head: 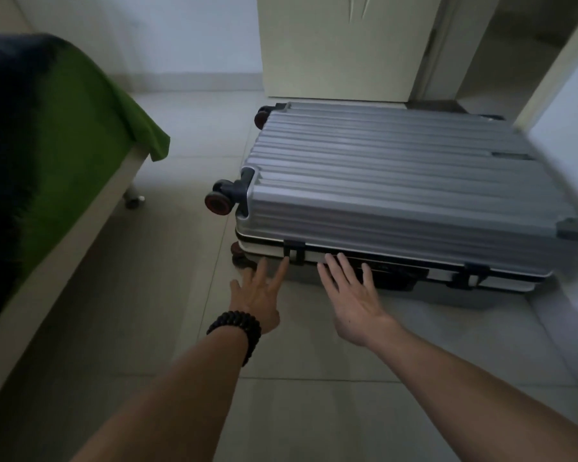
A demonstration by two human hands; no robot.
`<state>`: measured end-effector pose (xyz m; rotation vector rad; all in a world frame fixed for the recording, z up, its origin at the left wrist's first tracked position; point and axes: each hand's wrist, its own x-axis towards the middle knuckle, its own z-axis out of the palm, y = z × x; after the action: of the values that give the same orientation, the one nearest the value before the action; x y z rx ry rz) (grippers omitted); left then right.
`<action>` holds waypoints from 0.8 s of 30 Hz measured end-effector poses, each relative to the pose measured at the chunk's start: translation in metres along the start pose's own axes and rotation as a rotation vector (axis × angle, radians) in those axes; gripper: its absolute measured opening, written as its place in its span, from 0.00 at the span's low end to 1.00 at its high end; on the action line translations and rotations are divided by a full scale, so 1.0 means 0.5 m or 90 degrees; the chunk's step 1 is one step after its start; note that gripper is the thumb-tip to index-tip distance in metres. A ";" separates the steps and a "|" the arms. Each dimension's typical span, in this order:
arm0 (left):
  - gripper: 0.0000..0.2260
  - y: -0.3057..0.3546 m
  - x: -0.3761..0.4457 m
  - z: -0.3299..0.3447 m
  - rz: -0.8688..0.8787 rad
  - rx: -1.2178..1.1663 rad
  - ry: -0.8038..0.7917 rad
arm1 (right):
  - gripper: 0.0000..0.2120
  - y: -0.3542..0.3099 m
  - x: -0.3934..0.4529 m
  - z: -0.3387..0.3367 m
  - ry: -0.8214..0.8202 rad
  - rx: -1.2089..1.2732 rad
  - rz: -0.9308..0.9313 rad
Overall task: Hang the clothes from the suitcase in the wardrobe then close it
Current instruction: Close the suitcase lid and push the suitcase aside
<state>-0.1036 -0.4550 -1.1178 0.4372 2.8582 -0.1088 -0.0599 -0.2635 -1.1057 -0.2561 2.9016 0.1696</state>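
A ribbed silver hard-shell suitcase [397, 181] lies flat and closed on the tiled floor, wheels to the left. Its near side carries a black latch [293, 252] on the left, a second latch [474, 274] on the right and a dark handle between them. My left hand [259, 296], with a black bead bracelet on the wrist, is open and its fingertips reach just below the left latch. My right hand [352, 295] is open with fingers spread at the handle. Behind the suitcase stands a cream wardrobe [341, 45] with its door closed. No clothes are visible.
A bed [47, 155] with a green cover and a dark blanket runs along the left, its castor leg [133, 200] near the suitcase. A pale blurred door edge [568, 161] stands at the right. A doorway opens at the back right.
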 end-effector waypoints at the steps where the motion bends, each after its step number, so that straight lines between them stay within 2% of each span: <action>1: 0.49 0.009 0.006 0.008 0.002 -0.006 0.007 | 0.48 -0.003 0.004 0.005 -0.002 0.004 0.001; 7: 0.52 0.056 0.029 0.026 -0.031 -0.045 0.005 | 0.52 -0.004 0.015 0.031 -0.038 0.018 0.028; 12: 0.55 0.088 0.051 0.044 -0.124 -0.088 -0.059 | 0.46 0.004 0.023 0.032 -0.028 0.085 0.024; 15: 0.54 0.082 0.061 0.044 -0.143 -0.125 -0.075 | 0.45 0.017 0.022 0.032 -0.022 0.111 0.010; 21: 0.53 0.069 0.039 0.053 -0.083 -0.057 0.018 | 0.44 0.024 0.017 0.036 0.002 0.123 -0.018; 24: 0.53 0.065 0.038 0.056 -0.077 -0.061 0.033 | 0.44 0.025 0.019 0.037 0.013 0.111 -0.017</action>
<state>-0.1052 -0.4219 -1.1509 0.2508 2.9240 0.0173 -0.0673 -0.2502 -1.1246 -0.2672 2.9082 -0.0912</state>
